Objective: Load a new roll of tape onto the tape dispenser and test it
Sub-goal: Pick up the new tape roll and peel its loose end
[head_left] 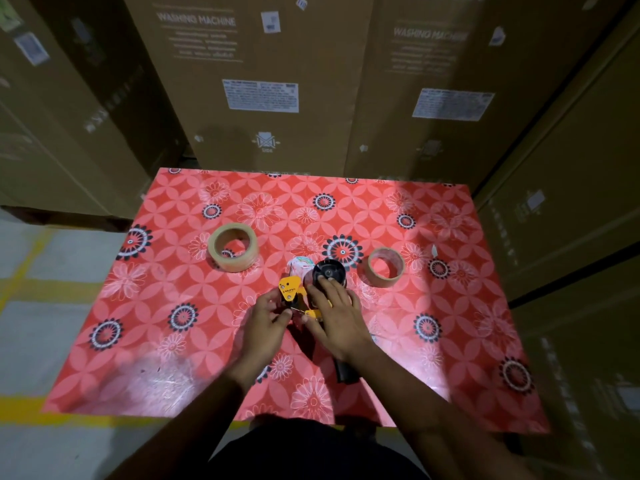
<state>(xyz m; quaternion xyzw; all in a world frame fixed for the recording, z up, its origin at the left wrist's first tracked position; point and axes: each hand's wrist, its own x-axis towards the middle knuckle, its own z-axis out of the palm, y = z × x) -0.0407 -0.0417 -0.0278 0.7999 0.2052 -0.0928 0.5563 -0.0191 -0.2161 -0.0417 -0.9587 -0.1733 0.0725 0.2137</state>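
- The dispenser [313,299] lies on the counter [450,323] at the centre of the frame, its yellow plate toward the left, its black hub [329,273] toward the top and its black handle [346,370] running down toward the lower centre.
- The left hand [265,322] pinches the yellow front end, thumb and fingers closed narrowly on the plate.
- The right hand [337,315] lies over the dispenser's body, fingers spread and reaching to the hub; its grip looks like a loose press rather than a clamp, and how much it actually holds I cannot tell.
- The hub looks bare, so loading seems not yet done.
- The full roll [233,249] lies flat left of centre, well apart from the dispenser; a thinner roll [386,267], nearly down to its core, lies flat to the right.
- Handling, as I judge it: the dispenser is stiff metal and plastic, light enough for one hand, best held by the handle; the cutting teeth at the front are worth avoiding.
- The full roll should be firm and moderately heavy; take it by the outer rim, since its loose end will be sticky.
- Tall cardboard boxes [263,81] fill the top of the frame.
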